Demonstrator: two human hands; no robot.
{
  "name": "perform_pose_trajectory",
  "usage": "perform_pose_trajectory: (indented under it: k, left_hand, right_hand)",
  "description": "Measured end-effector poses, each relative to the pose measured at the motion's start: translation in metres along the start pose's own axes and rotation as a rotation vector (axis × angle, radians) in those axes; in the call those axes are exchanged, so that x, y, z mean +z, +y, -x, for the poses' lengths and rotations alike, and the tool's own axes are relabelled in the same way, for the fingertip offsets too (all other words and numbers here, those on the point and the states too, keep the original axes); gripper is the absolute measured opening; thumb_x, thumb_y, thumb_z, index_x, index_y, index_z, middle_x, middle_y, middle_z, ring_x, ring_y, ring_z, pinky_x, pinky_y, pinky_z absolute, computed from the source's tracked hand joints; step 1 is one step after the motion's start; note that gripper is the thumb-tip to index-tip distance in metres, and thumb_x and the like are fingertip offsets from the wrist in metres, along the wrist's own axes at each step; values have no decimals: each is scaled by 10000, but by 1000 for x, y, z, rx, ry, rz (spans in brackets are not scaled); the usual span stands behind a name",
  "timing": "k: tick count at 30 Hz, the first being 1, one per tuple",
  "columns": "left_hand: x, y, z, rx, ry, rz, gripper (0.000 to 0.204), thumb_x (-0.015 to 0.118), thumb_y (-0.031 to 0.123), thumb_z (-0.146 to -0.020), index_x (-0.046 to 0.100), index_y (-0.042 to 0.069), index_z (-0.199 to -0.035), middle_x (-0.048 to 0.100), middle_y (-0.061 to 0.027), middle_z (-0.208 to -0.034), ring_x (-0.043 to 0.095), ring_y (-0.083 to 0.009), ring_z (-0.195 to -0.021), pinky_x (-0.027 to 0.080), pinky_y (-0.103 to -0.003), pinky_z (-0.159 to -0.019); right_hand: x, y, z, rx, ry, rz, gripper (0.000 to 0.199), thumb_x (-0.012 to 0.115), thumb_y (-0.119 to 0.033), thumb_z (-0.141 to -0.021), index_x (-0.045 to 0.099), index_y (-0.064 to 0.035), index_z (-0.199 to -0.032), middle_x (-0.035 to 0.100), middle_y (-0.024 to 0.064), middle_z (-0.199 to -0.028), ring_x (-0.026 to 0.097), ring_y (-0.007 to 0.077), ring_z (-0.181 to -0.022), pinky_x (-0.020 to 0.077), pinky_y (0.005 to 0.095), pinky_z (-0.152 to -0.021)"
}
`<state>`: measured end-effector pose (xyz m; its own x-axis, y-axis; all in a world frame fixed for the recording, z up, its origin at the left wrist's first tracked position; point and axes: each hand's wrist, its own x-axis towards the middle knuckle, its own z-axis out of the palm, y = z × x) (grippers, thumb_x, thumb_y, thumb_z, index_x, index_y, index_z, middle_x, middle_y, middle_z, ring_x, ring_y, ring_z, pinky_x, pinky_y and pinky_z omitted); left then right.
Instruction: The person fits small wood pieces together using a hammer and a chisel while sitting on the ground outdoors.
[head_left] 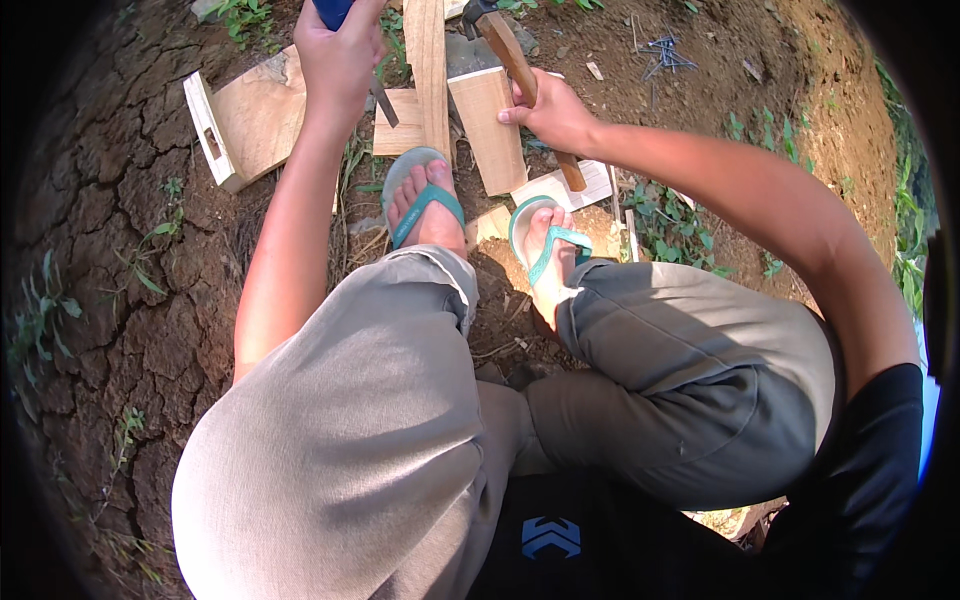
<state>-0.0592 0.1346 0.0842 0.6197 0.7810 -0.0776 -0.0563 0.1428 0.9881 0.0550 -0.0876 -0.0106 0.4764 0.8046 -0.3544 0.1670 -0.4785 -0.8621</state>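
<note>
At the top of the head view, my left hand (340, 60) is closed around a blue-handled tool (332, 10). A narrow dark metal strip (383, 103) shows beside that hand, and whether it belongs to the tool I cannot tell. My right hand (555, 112) grips the wooden handle of a hammer (512, 58), its dark head up at the frame's top edge. The thumb of this hand lies against the edge of a tapered wooden board (490, 135). Left of that board runs a long wooden plank (428, 75), crossing a flat wood piece (398, 122).
A wide board (265, 108) with a slotted end piece (212, 135) lies at the left. Several nails (668, 57) are heaped on the soil at upper right. A pale board (575, 188) lies by my right sandal (555, 250); my left sandal (428, 212) stands near the plank.
</note>
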Motion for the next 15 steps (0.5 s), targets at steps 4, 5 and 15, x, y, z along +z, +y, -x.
perform_pose_trajectory:
  k: [4, 5, 15]
  left_hand:
    - [7, -2, 2, 31, -15, 7, 150, 629, 56, -935, 510, 146, -955, 461, 68, -645, 401, -40, -459, 311, -223, -411]
    - [8, -1, 3, 34, -18, 14, 151, 628, 53, -933, 511, 146, -955, 463, 69, -647, 401, -39, -462, 313, -222, -413]
    - [22, 5, 10, 40, -42, 94, 155, 629, 61, -948, 493, 133, -963, 431, 61, -616, 384, -51, -431, 308, -234, -390]
  right_hand:
    - [6, -6, 3, 51, -20, 210, 424, 856, -245, -803, 573, -5, -1007, 685, 177, -940, 686, 284, -922, 533, 401, -846]
    - [6, -8, 3, 65, -14, 226, 424, 858, -248, -799, 575, -6, -1003, 688, 174, -930, 691, 290, -911, 536, 405, -838]
    - [15, -23, 14, 193, 165, 300, 457, 896, -307, -755, 585, -36, -952, 704, 109, -855, 698, 256, -806, 543, 404, -758]
